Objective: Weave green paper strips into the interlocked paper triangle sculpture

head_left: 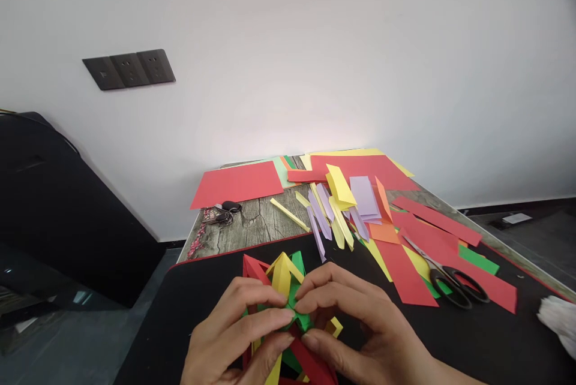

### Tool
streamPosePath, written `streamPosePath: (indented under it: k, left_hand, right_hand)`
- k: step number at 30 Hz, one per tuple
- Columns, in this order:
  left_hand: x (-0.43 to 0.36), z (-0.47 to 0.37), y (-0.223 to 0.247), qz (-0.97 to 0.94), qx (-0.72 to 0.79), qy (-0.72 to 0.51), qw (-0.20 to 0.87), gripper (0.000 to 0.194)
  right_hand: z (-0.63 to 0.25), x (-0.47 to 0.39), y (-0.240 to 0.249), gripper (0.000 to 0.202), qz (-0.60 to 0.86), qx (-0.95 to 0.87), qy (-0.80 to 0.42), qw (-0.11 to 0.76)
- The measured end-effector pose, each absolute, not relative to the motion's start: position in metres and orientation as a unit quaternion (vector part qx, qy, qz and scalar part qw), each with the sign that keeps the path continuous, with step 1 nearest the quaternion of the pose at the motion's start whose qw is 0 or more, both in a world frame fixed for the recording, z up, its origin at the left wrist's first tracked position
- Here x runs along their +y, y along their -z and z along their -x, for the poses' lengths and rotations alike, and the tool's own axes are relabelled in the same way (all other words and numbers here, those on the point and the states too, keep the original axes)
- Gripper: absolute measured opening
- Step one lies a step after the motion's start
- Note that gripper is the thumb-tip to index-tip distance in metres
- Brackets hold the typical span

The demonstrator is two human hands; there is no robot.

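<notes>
Both hands meet at a folded-paper model point(282, 277) made of red, yellow and green strips, low in the middle of the view. My left hand point(243, 325) pinches a green folded joint of it from the left. From the right, my right hand point(355, 319) has its fingertips and thumb closed on the same green paper point(302, 320). Red and yellow strips stick out above and below the fingers. The hands hide much of the model's lower part.
Scissors point(450, 283) lie on red strips point(409, 277) at the right of the black mat point(198, 295). Folded purple pieces point(362, 196) and yellow ones sit beyond. A red sheet point(243, 184) and small black-handled tool point(229, 208) lie back left. White tissue point(558, 319) is far right.
</notes>
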State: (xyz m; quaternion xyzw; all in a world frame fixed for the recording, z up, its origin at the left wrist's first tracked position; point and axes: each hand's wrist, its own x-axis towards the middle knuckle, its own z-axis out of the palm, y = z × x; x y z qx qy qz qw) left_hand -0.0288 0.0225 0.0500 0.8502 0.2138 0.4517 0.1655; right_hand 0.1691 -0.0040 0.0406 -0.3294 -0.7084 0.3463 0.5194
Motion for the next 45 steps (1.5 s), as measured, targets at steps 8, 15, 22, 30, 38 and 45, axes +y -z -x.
streamPosePath:
  k: [8, 15, 22, 30, 38, 45]
  left_hand:
    - [0.020, 0.029, -0.051, -0.851, 0.209, -0.461, 0.136, 0.022]
    - [0.018, 0.029, -0.051, -0.851, 0.214, -0.460, 0.136, 0.025]
    - [0.018, 0.030, -0.050, -0.848, 0.214, -0.463, 0.142, 0.021]
    - [0.017, 0.027, -0.056, -0.855, 0.231, -0.449, 0.116, 0.016]
    - [0.012, 0.026, -0.061, -0.865, 0.239, -0.439, 0.048, 0.015]
    - [0.012, 0.027, -0.054, -0.857, 0.221, -0.460, 0.071, 0.014]
  right_hand:
    - [-0.169, -0.005, -0.041, 0.017, 0.331, -0.711, -0.345, 0.516]
    - [-0.170, -0.004, -0.042, 0.016, 0.332, -0.697, -0.373, 0.515]
    - [-0.170, -0.004, -0.042, 0.010, 0.325, -0.692, -0.379, 0.521]
    - [-0.169, -0.007, -0.040, 0.022, 0.333, -0.693, -0.376, 0.518]
    - [-0.164, -0.014, -0.043, 0.020, 0.397, -0.550, -0.525, 0.514]
    - [-0.156, -0.018, -0.033, 0.030, 0.337, -0.434, -0.645, 0.531]
